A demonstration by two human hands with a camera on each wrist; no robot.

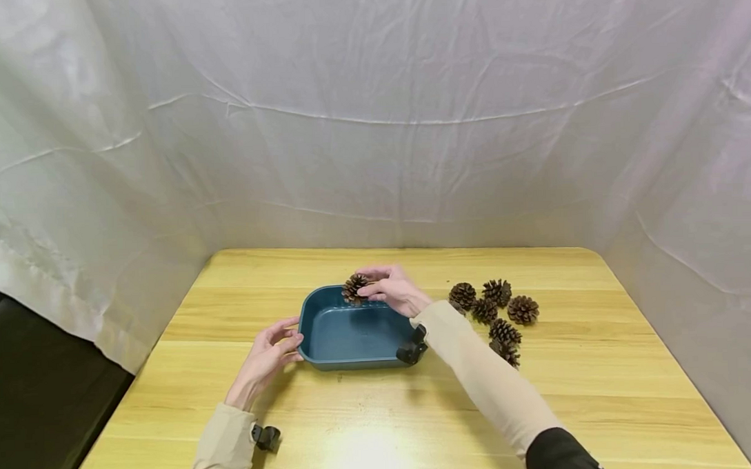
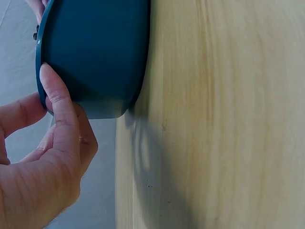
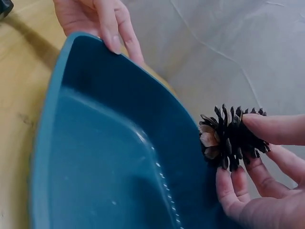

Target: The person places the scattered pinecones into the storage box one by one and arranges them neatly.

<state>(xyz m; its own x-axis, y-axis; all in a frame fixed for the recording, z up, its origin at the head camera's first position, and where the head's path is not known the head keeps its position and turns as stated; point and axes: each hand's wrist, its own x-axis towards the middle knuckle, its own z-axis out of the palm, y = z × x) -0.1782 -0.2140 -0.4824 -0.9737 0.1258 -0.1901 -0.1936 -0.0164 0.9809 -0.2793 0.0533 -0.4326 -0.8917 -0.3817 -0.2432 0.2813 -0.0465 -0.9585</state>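
A teal rectangular basin (image 1: 354, 335) with rounded corners stands on the wooden table, and its floor is bare where I can see it. My left hand (image 1: 268, 355) grips its left end; in the left wrist view the thumb and fingers pinch the rim (image 2: 40, 52). My right hand (image 1: 395, 289) holds a brown pine cone (image 1: 354, 289) over the basin's far edge. Seen from the right wrist, that pine cone (image 3: 233, 136) sits between thumb and fingertips, its pale base turned toward the basin.
Several pine cones lie in a loose group right of the basin, among them one at the right (image 1: 523, 310) and one nearer the front (image 1: 504, 333). Part of the group is hidden by the right forearm. Pale curtains (image 1: 398, 158) surround the table's back and sides.
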